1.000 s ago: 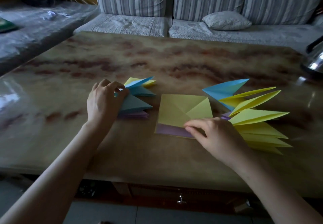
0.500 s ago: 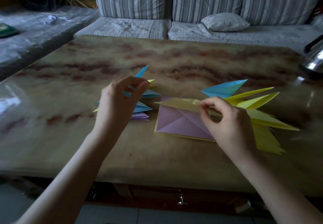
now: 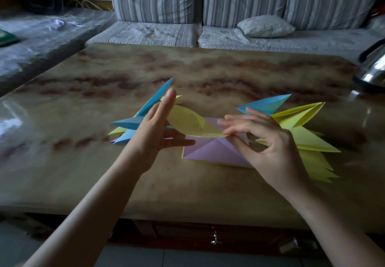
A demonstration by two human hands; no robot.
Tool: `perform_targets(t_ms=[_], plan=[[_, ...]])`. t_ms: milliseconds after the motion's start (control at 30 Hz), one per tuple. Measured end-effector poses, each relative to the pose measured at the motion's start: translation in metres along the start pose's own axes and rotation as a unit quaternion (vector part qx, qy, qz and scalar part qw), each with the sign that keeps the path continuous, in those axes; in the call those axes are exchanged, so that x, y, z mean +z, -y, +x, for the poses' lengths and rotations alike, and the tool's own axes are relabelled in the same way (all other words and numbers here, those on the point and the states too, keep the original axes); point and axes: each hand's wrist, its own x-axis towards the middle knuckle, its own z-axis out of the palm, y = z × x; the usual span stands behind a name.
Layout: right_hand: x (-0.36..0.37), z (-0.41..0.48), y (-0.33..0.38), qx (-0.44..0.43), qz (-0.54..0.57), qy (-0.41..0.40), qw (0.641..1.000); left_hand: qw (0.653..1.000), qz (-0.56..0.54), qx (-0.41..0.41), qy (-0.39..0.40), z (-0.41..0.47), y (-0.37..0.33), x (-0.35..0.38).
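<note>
- Step in hand, likely: lifting the yellow sheet [image 3: 189, 123] off the purple sheet [image 3: 210, 151], centre frame, above the bench [image 3: 187, 187].
- Right hand [image 3: 268, 141] pinches its corner; left hand [image 3: 154, 129], fingers straight, touches its other end.
- Next: left hand needs a grip.

The right edge cuts off the kettle [image 3: 374, 67]; the left hand [image 3: 155, 129] covers blue folds [image 3: 127, 122].

Room lies along the near and far edges of the table [image 3: 87, 175]; a blue pile [image 3: 127, 122] and a yellow pile [image 3: 308, 139] stand mid-table, a kettle [image 3: 373, 67] far right.
</note>
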Motion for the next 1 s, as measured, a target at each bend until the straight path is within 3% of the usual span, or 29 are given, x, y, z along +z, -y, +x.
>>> perform_targets(t_ms=[133,300,433,600,733,833,1000], plan=[[-0.003,-0.001,-0.001,0.056,0.022,0.052,0.997,0.996,0.046,0.051,-0.049,0.002,0.002,-0.004],[-0.007,0.001,0.005,0.189,0.1,0.104,0.971,0.996,0.034,0.073,-0.034,0.0,0.001,-0.004],[-0.009,0.004,0.004,0.246,0.141,0.109,0.953,0.997,-0.007,0.073,0.01,-0.006,-0.003,-0.001],[-0.009,0.008,0.0,0.292,0.247,0.038,0.923,0.996,-0.062,0.055,0.014,-0.007,-0.005,0.004],[-0.007,0.007,0.0,0.316,0.24,-0.064,0.916,0.995,-0.075,0.04,0.059,-0.009,-0.006,0.008],[-0.006,0.008,0.001,0.329,0.221,-0.09,0.913,0.993,-0.046,0.074,0.083,-0.012,-0.004,0.012],[-0.003,0.008,0.005,0.327,0.244,-0.113,0.906,0.991,-0.031,0.125,0.039,-0.012,0.005,0.018]])
